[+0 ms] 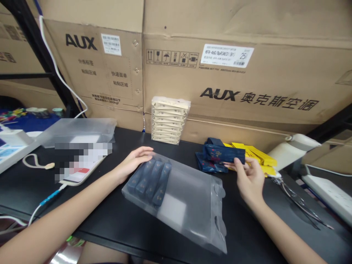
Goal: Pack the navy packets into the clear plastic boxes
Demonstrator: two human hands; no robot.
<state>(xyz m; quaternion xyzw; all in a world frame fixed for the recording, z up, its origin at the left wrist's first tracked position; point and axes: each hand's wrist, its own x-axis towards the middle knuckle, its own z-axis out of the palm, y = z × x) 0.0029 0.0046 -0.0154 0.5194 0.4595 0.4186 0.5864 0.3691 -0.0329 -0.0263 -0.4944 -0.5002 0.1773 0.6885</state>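
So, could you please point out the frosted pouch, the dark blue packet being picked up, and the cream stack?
frosted pouch (189,205): head view, bare middle.
dark blue packet (224,153): head view, front face.
cream stack (169,121): head view, front side.

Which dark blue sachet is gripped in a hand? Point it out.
The dark blue sachet pinched by the right hand, atop the loose pile; the others lie inside the frosted bag.

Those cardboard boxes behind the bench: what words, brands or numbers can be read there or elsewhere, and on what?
"AUX": left box, black print.
"AUX 奥克斯空调": right box, black print.
"25": white label on the right box; the code line beside it is too small to be sure of.
Left box's barcode sticker and its small Chinese print: too small.
Handling symbols: pictures only.
Phone: pixelated.
Blue packets at the right hand: unreadable.
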